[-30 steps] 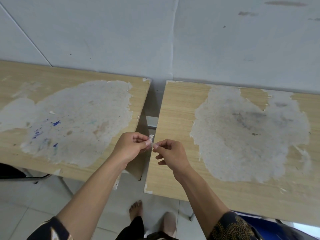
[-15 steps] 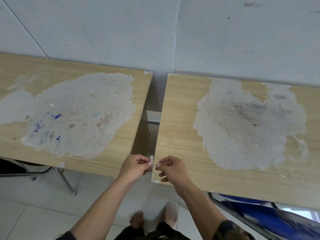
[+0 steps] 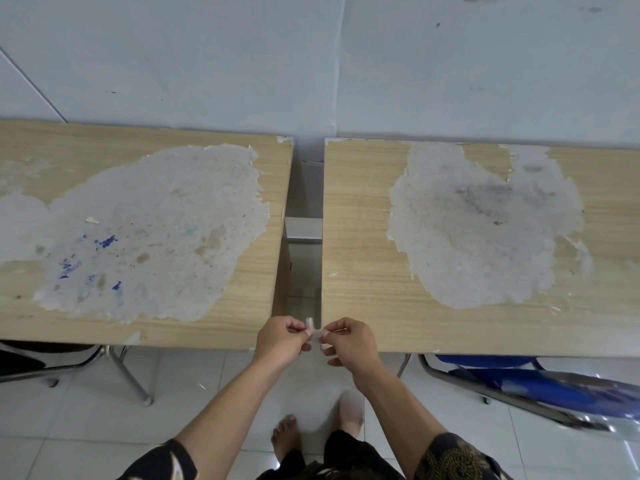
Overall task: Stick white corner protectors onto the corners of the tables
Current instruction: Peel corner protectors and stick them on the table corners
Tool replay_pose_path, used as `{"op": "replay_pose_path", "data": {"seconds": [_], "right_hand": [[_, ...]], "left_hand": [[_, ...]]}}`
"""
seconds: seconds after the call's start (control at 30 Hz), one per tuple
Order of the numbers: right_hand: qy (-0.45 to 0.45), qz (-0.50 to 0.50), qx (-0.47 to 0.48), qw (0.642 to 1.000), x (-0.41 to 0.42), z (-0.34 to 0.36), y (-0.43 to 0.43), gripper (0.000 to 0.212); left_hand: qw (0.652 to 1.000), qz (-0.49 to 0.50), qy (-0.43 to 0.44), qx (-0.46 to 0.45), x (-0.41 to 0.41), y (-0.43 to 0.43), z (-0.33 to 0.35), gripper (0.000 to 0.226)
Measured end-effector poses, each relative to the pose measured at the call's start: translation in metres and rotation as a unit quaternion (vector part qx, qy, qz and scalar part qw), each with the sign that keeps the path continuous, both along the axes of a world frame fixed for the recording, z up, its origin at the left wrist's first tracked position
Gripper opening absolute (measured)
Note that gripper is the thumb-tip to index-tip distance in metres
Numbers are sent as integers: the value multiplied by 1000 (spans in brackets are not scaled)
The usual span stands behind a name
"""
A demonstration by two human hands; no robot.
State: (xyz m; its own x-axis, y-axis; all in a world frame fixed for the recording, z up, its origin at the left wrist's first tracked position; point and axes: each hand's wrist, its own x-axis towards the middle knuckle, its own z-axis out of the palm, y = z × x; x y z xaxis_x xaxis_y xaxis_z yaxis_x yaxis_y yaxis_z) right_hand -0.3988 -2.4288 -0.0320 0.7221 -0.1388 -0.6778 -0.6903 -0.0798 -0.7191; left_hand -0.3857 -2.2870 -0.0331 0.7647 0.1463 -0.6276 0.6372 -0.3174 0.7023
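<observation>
1. Right bench [image 3: 356, 271], surface worn and peeling; left bench [image 3: 242, 306] just left of it, apart.
2. Left hand [image 3: 280, 341] and right hand [image 3: 349, 341] at the right bench's near left corner; both pinch the protector.
3. White corner protector [image 3: 310, 324], small, between the fingertips, just beside that corner.

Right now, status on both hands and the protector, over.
Left hand and right hand both pinching the white corner protector. Held in the gap beside the right table's near corner; contact unclear. Nothing blocking that corner.
</observation>
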Motion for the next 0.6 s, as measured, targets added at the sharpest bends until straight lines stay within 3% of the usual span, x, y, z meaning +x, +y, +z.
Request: {"op": "replay_pose_path", "data": {"seconds": [0.6], "right_hand": [[35,-75,-51,995,-29,-28,4,9]], "left_hand": [[991,-124,19,46,-5,-4,-21,16]]}}
